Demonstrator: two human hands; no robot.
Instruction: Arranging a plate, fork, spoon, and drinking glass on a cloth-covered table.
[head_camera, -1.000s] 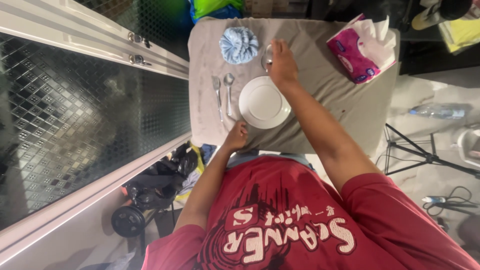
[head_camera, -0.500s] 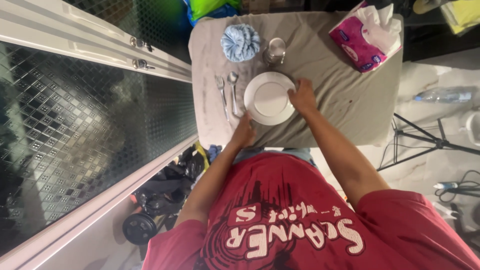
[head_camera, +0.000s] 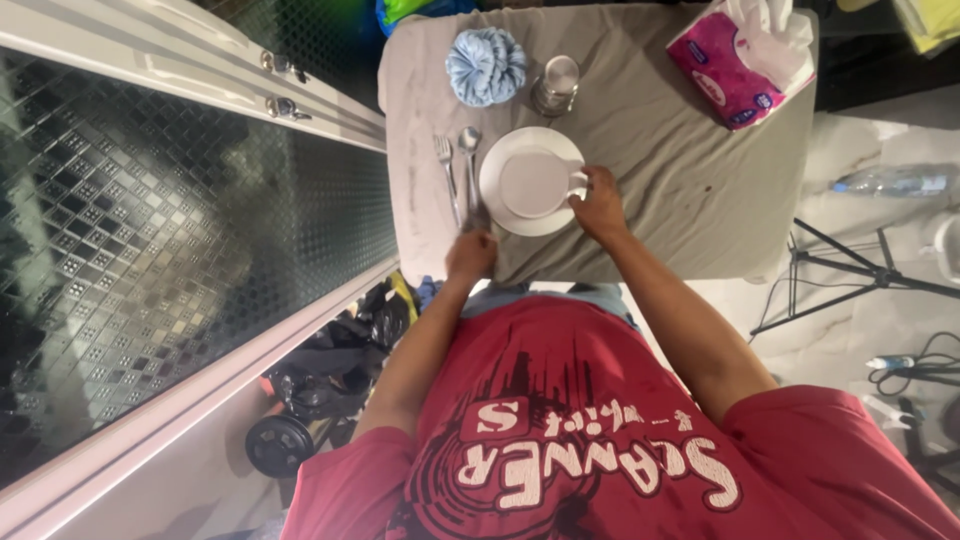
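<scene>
A: Looking down from the head view at a small table (head_camera: 700, 190) under a grey-brown cloth. White plate (head_camera: 530, 180) near the front edge, left of centre.

B: Right hand (head_camera: 600, 208)?

A: Resting at the plate's right rim, fingers curled over the edge and touching it. Grip partly closed on the rim; plate flat on the cloth, not lifted.

B: Left hand (head_camera: 471, 255)?

A: At the front edge of the table, just below the handle ends of the spoon (head_camera: 469, 170) and fork (head_camera: 447, 175). Fingers bent inward. Cannot tell whether closed on the handles or only touching the cloth beside them.

B: Cutlery layout?

A: Fork and spoon side by side, just left of the plate, heads pointing away from the body; spoon nearer the plate.

B: Other items?

A: Metal cup (head_camera: 554, 85) standing just beyond the plate. Light blue bunched cloth (head_camera: 485, 66) left of the cup. Pink tissue pack (head_camera: 742, 55) with white tissue sticking out, far right corner, well apart from the plate. Patterned glass door (head_camera: 180, 220) left of the table. Plastic bottle (head_camera: 885, 181) lying on the floor to the right.
</scene>
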